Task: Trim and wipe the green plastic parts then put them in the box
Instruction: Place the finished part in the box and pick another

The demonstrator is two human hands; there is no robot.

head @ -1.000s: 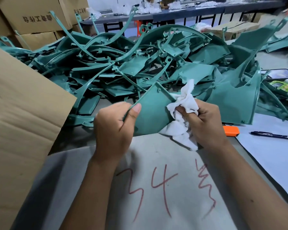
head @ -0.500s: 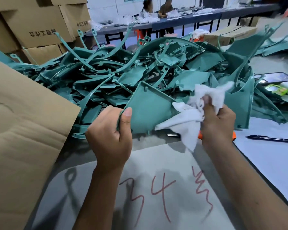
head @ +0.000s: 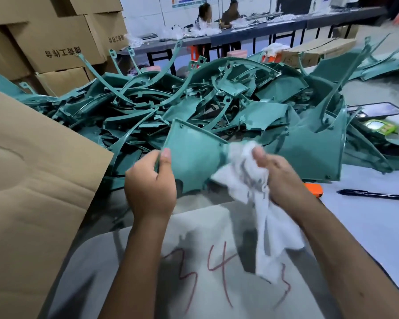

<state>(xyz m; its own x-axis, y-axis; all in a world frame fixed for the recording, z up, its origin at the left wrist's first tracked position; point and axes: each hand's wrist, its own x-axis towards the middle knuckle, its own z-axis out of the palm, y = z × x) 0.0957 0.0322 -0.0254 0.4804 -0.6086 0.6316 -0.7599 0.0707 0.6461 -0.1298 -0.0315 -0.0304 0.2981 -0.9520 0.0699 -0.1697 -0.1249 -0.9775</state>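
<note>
The pile of green parts [head: 217,107] blocks the middle of the table [head: 366,217] from left to right. A cardboard flap [head: 32,180] closes off the left edge. Along the right edge lie a pen [head: 376,195], an orange cutter [head: 312,189] and a phone [head: 376,111]. The near edge, on the grey sheet [head: 194,284], has open room between flap and pen.

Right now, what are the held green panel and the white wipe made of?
Green panel: looks like moulded rigid plastic, semi-matte, with a raised rim and small bosses. White wipe: soft cloth or nonwoven, crumpled and draping from the right hand; the weave is too blurred to tell.
</note>
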